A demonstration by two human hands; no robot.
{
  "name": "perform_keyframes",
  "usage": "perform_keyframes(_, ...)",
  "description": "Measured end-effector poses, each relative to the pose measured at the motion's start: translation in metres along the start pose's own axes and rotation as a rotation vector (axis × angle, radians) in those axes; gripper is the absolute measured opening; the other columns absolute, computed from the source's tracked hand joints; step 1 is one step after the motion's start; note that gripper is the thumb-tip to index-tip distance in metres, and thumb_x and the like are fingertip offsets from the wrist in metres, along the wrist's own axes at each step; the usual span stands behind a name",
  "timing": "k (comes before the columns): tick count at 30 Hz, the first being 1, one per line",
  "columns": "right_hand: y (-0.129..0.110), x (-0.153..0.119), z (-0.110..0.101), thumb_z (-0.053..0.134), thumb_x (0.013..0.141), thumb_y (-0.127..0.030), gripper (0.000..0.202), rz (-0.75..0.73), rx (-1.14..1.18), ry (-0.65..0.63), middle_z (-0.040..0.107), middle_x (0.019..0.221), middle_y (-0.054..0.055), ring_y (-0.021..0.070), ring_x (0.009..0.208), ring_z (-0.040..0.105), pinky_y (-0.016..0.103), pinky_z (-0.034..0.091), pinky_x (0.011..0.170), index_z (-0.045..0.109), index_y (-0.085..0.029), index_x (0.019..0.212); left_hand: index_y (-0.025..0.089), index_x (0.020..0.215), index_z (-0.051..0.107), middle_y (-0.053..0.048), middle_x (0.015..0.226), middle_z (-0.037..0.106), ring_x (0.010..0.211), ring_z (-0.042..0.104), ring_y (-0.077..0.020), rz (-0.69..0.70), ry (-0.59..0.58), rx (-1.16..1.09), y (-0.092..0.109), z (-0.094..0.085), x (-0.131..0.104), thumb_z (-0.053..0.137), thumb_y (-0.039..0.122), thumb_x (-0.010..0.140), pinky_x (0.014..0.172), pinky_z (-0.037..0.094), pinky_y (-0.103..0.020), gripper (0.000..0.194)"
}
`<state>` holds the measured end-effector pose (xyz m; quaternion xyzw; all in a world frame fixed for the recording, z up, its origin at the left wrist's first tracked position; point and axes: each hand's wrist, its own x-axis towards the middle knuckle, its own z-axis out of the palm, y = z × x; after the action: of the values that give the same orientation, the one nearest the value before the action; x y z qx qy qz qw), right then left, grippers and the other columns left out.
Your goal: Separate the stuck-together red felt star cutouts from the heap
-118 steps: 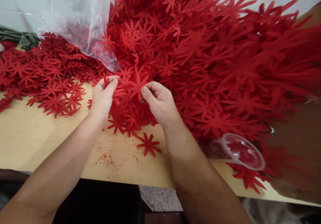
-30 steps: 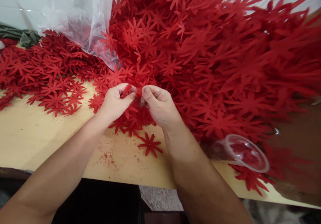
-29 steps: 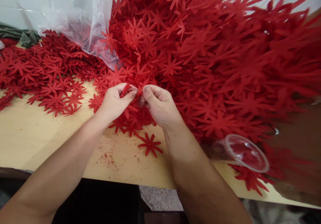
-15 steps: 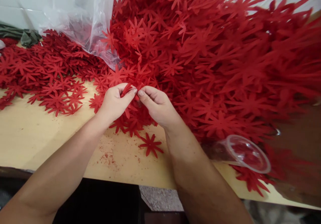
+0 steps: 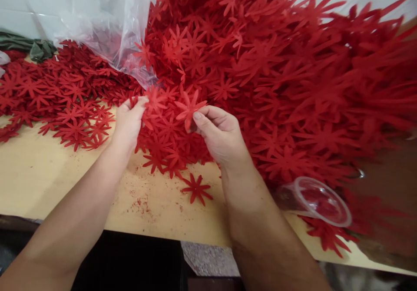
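Note:
Between the thumb and fingers of my right hand (image 5: 221, 130) is a red flower cutout (image 5: 188, 107), gripped by one petal and held spread out over the pile. My left hand (image 5: 130, 117) is to its left, thumb and fingers closed, with red petals showing in its grip. Its fingertips are against a brighter red flower cutout (image 5: 156, 100); exactly how they hold it is blurred. Beneath both hands lies a heap of the same red flower cutouts (image 5: 172, 145). A single cutout (image 5: 196, 189) lies flat on the table in front.
A tall mound of red cutouts (image 5: 276, 74) fills the back and right. A clear plastic bag (image 5: 127, 30) stands behind, with a flatter pile (image 5: 68, 95) left of it. A clear plastic cup (image 5: 317, 202) lies tipped over at right. Red crumbs speckle the wooden table (image 5: 65, 173).
My hands were together, fingertips meeting at a bunched red cutout. Now they are apart: the left has moved left, the right slightly right with a spread flower cutout in it.

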<state>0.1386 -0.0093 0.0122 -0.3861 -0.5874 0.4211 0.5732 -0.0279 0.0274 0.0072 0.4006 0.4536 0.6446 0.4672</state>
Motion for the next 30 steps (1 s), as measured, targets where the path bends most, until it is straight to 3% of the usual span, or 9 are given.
perform_keyframes(5,0.003,0.003,-0.003,0.067,0.071,-0.026,0.028,-0.022,-0.042,0.102,0.043,0.051,-0.005,0.0053,0.048,0.038,0.023,0.035,0.048,0.047,-0.019,0.052,0.018,0.065,0.054,0.004,0.061,0.051,0.06,0.045,-0.0078,0.202,-0.171,0.225,0.002,0.009,-0.019,0.065,0.032,0.073,0.063,0.038,-0.022,0.019)
perform_keyframes(10,0.003,0.004,-0.002,0.066,0.068,-0.018,0.029,-0.066,-0.069,0.182,0.047,0.059,-0.005,0.0043,0.051,0.041,0.021,0.037,0.051,0.041,-0.019,0.054,0.017,0.067,0.055,0.005,0.062,0.051,0.06,0.045,-0.0068,0.207,-0.222,0.204,0.0,0.012,-0.023,0.065,0.033,0.074,0.064,0.038,-0.021,0.02)
perform_keyframes(16,0.019,0.01,-0.01,0.061,0.073,-0.024,0.012,-0.084,-0.219,0.272,0.052,0.068,-0.003,0.0094,0.058,0.052,0.026,0.048,0.057,0.05,-0.022,0.076,0.017,0.073,0.062,0.0,0.068,0.06,0.066,0.056,-0.0097,0.026,-0.281,0.104,0.001,0.013,-0.025,0.052,0.052,0.081,0.066,0.045,-0.022,0.037)
perform_keyframes(20,0.016,0.008,-0.012,0.062,0.075,-0.033,0.019,-0.273,-0.609,0.432,0.059,0.098,0.008,0.0202,0.095,0.058,0.04,0.05,0.082,0.061,-0.019,0.088,0.018,0.076,0.064,-0.001,0.064,0.061,0.064,0.058,-0.0114,-0.122,-0.242,0.096,0.0,0.013,-0.026,0.043,0.061,0.081,0.061,0.046,-0.024,0.049)
perform_keyframes(22,0.01,0.003,-0.005,0.06,0.077,-0.04,0.024,-0.314,-0.667,0.389,0.06,0.102,0.011,0.0225,0.101,0.056,0.042,0.048,0.085,0.063,-0.019,0.089,0.018,0.076,0.064,-0.002,0.069,0.063,0.07,0.061,-0.0126,-0.113,-0.227,0.1,0.0,0.013,-0.027,0.041,0.062,0.082,0.067,0.048,-0.025,0.05)
perform_keyframes(25,0.005,-0.004,0.011,0.055,0.08,-0.05,0.033,-0.194,-0.476,0.187,0.064,0.089,0.008,0.0172,0.082,0.061,0.035,0.051,0.073,0.062,-0.019,0.089,0.016,0.077,0.065,-0.004,0.08,0.067,0.085,0.062,-0.0144,-0.071,-0.242,0.087,0.002,0.015,-0.03,0.04,0.058,0.084,0.08,0.048,-0.027,0.048)
perform_keyframes(28,0.008,-0.007,0.021,0.061,0.072,-0.056,0.039,-0.042,-0.291,0.027,0.064,0.076,0.003,0.0116,0.065,0.057,0.029,0.048,0.061,0.06,-0.019,0.085,0.016,0.079,0.065,-0.005,0.087,0.068,0.094,0.061,-0.0153,-0.043,-0.263,0.065,0.003,0.017,-0.034,0.041,0.053,0.086,0.087,0.046,-0.028,0.045)
perform_keyframes(30,0.011,-0.005,0.022,0.067,0.066,-0.057,0.041,0.006,-0.216,0.0,0.06,0.067,0.0,0.0091,0.058,0.052,0.026,0.044,0.056,0.058,-0.019,0.078,0.016,0.08,0.065,-0.005,0.088,0.067,0.096,0.06,-0.0154,-0.014,-0.259,0.069,0.003,0.018,-0.035,0.043,0.052,0.086,0.089,0.045,-0.028,0.043)
